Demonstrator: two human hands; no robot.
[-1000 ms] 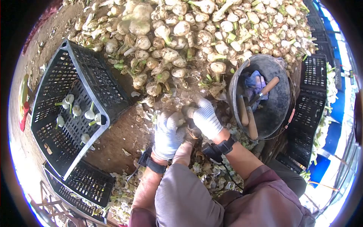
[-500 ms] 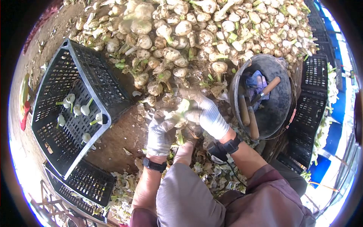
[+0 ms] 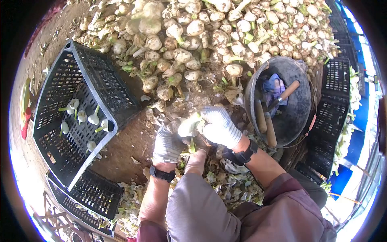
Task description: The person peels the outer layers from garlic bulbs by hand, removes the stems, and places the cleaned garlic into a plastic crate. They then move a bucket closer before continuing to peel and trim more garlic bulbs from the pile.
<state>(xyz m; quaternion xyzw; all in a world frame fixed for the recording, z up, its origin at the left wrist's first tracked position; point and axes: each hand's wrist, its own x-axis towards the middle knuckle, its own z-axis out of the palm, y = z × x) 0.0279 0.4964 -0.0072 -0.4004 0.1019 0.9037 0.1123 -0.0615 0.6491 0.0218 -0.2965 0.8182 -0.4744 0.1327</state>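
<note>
A pale garlic bulb (image 3: 188,127) is held between my two gloved hands, over the dirt floor and just beyond my bare foot (image 3: 196,162). My left hand (image 3: 167,145), in a striped white glove, closes on the bulb's left side. On the right side, my right hand (image 3: 221,127) has its fingers curled round the greenish stem end. Parts of the fingertips are hidden or blurred. Several cleaned garlic bulbs (image 3: 93,117) with short green stems lie in the black plastic crate (image 3: 115,86) to my left.
Unpeeled, soil-stained garlic (image 3: 195,28) is heaped ahead. At right stands a black bucket (image 3: 296,125) with wooden-handled tools (image 3: 271,133) and a bluish cloth (image 3: 273,85). Peeled skins (image 3: 225,183) litter the ground around my legs. More black crates (image 3: 332,109) line the right side.
The bulb now shows a clean white surface where it was blurred and partly covered. My left hand has shifted slightly up and left, and my right hand has turned round the stem end.
</note>
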